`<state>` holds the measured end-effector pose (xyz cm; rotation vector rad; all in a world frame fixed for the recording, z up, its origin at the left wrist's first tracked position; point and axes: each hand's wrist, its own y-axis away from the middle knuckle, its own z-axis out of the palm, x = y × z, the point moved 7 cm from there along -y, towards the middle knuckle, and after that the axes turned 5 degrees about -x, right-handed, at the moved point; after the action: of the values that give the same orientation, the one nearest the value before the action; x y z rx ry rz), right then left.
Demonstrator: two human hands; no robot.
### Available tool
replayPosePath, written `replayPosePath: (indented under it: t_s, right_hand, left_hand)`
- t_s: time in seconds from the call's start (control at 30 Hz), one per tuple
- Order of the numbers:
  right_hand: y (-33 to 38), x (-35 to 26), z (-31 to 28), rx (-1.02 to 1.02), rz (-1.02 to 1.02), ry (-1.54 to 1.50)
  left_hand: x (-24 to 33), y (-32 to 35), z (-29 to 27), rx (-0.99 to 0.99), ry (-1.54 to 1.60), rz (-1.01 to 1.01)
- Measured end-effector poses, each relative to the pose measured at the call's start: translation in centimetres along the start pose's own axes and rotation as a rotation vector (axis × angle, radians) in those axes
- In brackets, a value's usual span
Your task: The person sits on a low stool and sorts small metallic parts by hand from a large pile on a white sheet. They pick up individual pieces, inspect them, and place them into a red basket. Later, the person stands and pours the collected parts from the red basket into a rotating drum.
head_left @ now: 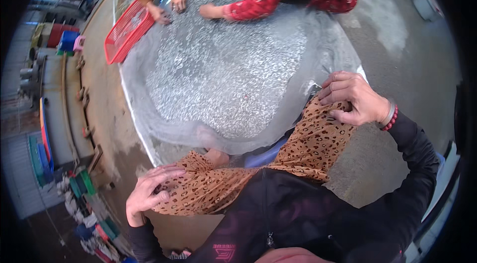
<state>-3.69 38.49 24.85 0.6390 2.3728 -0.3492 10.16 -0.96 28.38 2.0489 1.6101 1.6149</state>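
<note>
I judged the leopard-print trousers (298,153) soft and light; my right hand (355,96) pinched a knee fold, left hand (146,191) lay spread on them.

Things around the big fish pile

A heap of tiny silver fish (223,74) lay on a clear sheet (144,114). A red basket (126,32) leaned beside it, near two other people's hands (171,7).

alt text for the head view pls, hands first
Left hand and right hand each rest on a knee of leopard-print trousers. Ahead, a clear sheet holds a heap of tiny silvery fish; two other people's hands sort it beside a red basket.
</note>
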Motion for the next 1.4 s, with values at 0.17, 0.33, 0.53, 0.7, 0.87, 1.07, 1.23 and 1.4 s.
replayPosePath:
  t_s: [0.17,0.33,0.53,0.7,0.87,1.07,1.23,1.4]
  right_hand:
    - [-1.2,0.6,-0.4,-0.025,-0.046,-0.118]
    - [-2.2,1.5,-0.2,-0.137,0.085,-0.138]
    - [-0.4,2.6,-0.8,-0.11,0.553,0.051]
    - [2.1,3.6,-0.9,-0.102,0.873,0.381]
    - [0.6,3.9,-1.2,-0.299,0.567,0.366]
    - [1.4,6.5,-1.0,-0.374,0.38,0.115]
    - [3.8,9.4,-1.0,-0.347,0.443,0.006]
    - [4.9,13.2,-3.9,-0.4,0.566,-0.052]
  left_hand:
    - [-4.0,3.9,-0.4,0.705,0.34,-0.198]
    - [-8.1,2.3,-0.3,0.667,-0.372,-0.297]
    - [-12.7,-0.3,-3.2,0.273,-0.341,-0.133]
    - [-13.4,0.7,-3.2,0.319,-0.434,0.015]
    - [-13.4,1.0,-3.3,0.457,-0.501,0.007]
    - [-11.6,-7.0,-7.2,0.5,-0.743,0.155]
    - [-10.4,-14.6,-5.4,0.384,-0.602,0.174]
    - [-6.4,-20.9,-0.7,0.268,-0.452,0.151]
